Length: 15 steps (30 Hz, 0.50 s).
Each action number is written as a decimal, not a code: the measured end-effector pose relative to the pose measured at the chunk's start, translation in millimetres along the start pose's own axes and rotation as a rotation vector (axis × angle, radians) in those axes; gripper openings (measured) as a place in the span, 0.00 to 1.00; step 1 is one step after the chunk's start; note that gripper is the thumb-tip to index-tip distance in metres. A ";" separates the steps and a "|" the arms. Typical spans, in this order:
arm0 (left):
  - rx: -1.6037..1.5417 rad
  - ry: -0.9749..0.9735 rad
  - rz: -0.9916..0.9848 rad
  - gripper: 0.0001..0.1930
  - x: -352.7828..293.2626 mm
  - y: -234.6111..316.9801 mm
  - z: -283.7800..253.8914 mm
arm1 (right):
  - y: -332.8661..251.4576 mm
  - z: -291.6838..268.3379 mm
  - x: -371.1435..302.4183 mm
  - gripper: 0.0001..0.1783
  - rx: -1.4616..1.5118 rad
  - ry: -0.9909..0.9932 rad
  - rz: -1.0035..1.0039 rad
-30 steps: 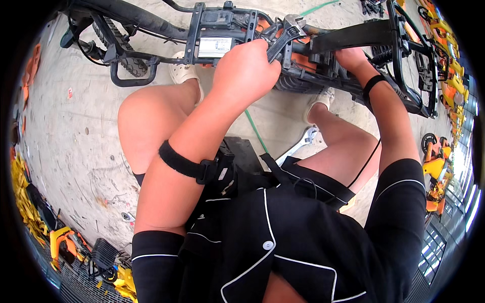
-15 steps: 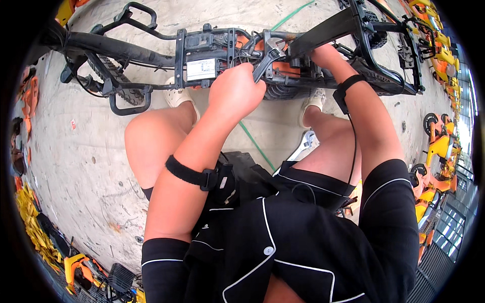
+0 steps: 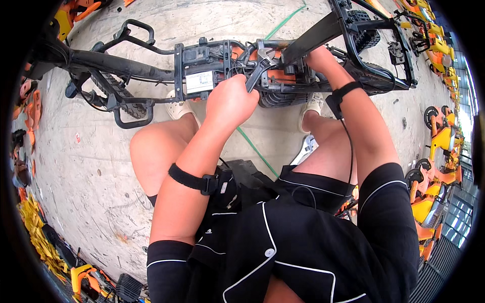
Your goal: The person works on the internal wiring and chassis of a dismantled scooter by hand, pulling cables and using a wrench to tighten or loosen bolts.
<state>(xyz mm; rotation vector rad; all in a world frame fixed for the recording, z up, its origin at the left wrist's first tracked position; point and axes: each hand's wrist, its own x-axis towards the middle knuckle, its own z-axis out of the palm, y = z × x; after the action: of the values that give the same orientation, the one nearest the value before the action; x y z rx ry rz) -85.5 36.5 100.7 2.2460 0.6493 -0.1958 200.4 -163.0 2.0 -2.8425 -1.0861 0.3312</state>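
My left hand [image 3: 232, 102] is closed round the handle of a dark adjustable wrench [image 3: 257, 74]. Its silver jaws rest among cables in the middle of a black vehicle frame [image 3: 121, 65] with knobbly tyres. Whether the jaws grip a nut cannot be made out. Over at the right, my right hand [image 3: 320, 59] reaches into the frame beside a flat black beam [image 3: 313, 43], which hides its fingers. A white label [image 3: 199, 82] is stuck on the frame left of the wrench, and orange parts show beneath the cables.
Between my legs on the concrete floor lies a second, silver adjustable wrench [image 3: 307, 147], by my right thigh. A green line [image 3: 255, 147] runs across the floor under the frame. Yellow and orange two-wheelers [image 3: 438, 144] stand along the right; yellow parts [image 3: 38, 227] are heaped at left.
My left hand has come slightly toward me and left, with the wrench handle. My right hand stays at the beam. The whole view has shifted a little.
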 end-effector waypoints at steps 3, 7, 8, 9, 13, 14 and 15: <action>-0.004 -0.001 0.012 0.14 3.7 1.6 1.7 | -4.2 -9.6 -15.9 0.18 0.177 0.131 0.051; -0.083 -0.051 0.017 0.15 6.6 1.8 11.0 | -31.7 -41.0 -50.9 0.22 0.735 -0.118 0.390; -0.111 -0.071 0.016 0.15 7.1 1.9 12.3 | -42.6 -54.9 -60.5 0.23 0.950 -0.226 0.483; -0.144 -0.096 -0.002 0.17 5.6 6.9 14.6 | -49.9 -60.2 -69.1 0.23 1.080 -0.202 0.527; -0.348 -0.353 -0.171 0.21 7.5 18.8 29.4 | -45.7 -52.4 -69.8 0.22 1.369 -0.115 0.651; -0.391 -0.350 -0.156 0.20 8.0 18.5 34.6 | -42.4 -49.1 -66.4 0.22 1.386 -0.090 0.685; -0.435 -0.346 -0.141 0.18 9.6 14.9 43.5 | -41.6 -44.1 -60.9 0.23 1.403 -0.065 0.718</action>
<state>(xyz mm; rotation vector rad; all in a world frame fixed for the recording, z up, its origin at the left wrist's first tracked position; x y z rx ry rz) -67.0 0.4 77.2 1.6990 0.5951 -0.4561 139.4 -172.5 61.8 -1.7377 0.2740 0.7983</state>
